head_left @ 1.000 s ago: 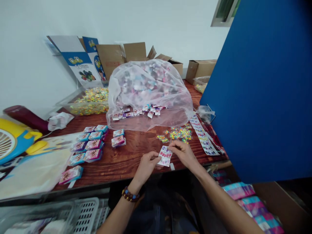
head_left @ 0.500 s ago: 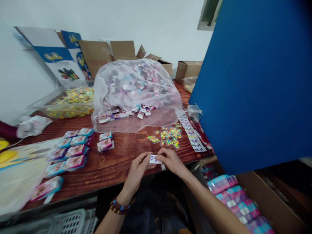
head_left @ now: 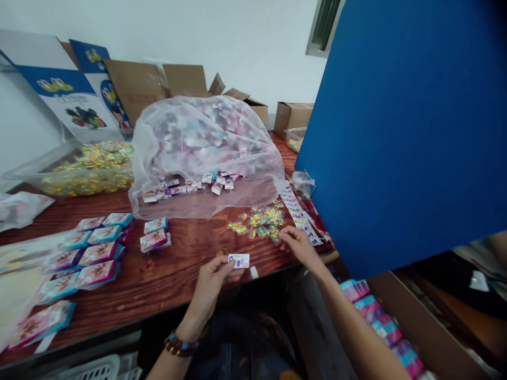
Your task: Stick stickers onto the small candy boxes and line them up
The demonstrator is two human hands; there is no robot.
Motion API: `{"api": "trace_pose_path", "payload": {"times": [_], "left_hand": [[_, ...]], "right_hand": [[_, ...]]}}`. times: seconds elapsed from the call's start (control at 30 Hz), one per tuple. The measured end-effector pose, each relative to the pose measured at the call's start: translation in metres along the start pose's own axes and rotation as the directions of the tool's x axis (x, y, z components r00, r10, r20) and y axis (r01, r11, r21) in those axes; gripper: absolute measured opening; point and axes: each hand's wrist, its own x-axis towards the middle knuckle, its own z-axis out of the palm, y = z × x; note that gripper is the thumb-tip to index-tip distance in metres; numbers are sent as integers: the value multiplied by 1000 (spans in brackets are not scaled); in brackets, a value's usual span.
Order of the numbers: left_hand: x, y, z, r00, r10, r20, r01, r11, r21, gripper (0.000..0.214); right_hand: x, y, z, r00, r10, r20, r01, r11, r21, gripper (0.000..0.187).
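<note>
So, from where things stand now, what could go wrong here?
The right hand is right beside the loose shiny pieces, so one careless brush might scatter them. The small card in the left hand is close to the front edge of the table, so it could drop if it slips. The white scrap by that edge could also fall.

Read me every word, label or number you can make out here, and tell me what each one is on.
Nothing here can be read with certainty.
Blue-and-white carton panel: lettering below the picture, too blurred to read.
White card in the left hand: too small to read.
Printed sticker strip: too small to read.
Pink-and-blue packets: no legible text.
</note>
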Motion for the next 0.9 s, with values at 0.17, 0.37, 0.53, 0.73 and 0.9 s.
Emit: {"api": "trace_pose_path", "payload": {"times": [0.17,0.37,0.53,0.73,0.9], "left_hand": [[0,-5,-5,1000,1,-16,-1,1000,-27,27],[0,-6,-18,996,3,-89,-7,999,-51,27],[0,-6,-22,993,17,-120,-25,998,-64,27],[1,-6,-20,994,20,-110,-28,997,-78,28],[2,-8,-28,992,31,-125,-42,995,-86,28]], "right_hand": [[-3,19,1,998,10,68,3,981,-195,17],[0,17,39,996,-46,70,71,909,-411,11],[16,3,52,991,-119,54,130,852,-508,15],[34,-8,77,987,-131,92,160,795,-585,16],[59,0,96,998,-47,30,56,757,-651,17]]}}
